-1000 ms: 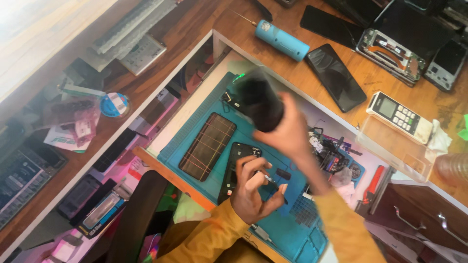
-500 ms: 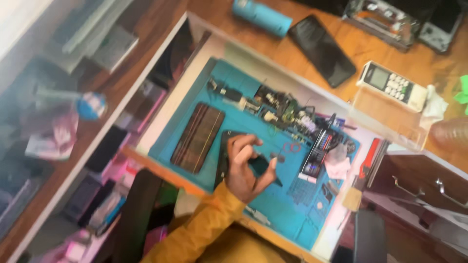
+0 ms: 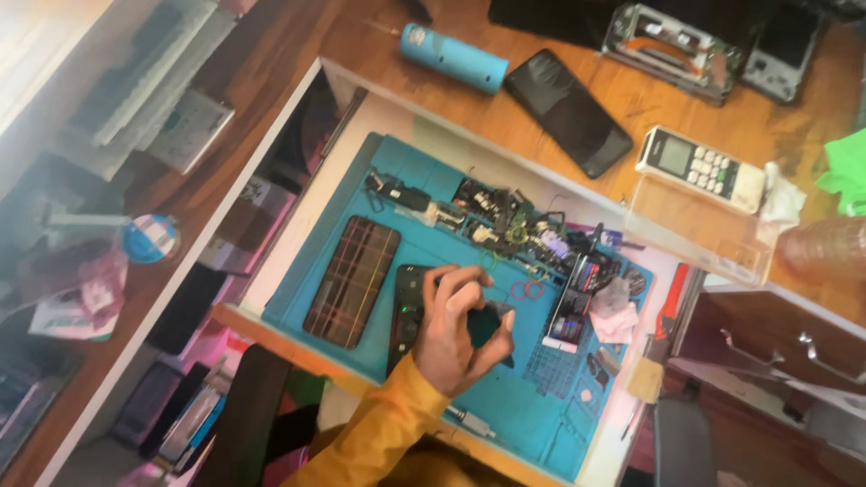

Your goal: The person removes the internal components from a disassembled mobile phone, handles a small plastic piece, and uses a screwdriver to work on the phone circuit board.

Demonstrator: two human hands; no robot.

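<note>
Head view: left hand (image 3: pixel 456 329) curled over opened phone (image 3: pixel 408 311) on blue mat (image 3: pixel 505 406), grip closed on a small dark part (image 3: pixel 487 323) just above the phone's right edge. Second phone (image 3: pixel 352 281) face-down just left, apart. Loose parts (image 3: pixel 532 239) heaped along mat's top. Remote (image 3: pixel 699 169) on wooden surface (image 3: pixel 631 108). Right hand out of view.

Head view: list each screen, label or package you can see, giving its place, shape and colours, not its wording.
Remote control: white bar with a grey screen, on the wooden desk at right.
Dark phone: black glossy rectangle, screen off, on the desk.
Plaid phone: brown checked rectangle on the blue mat.
Blue cylinder: light blue, lying at the desk's top.
Left hand: over an opened phone.
</note>
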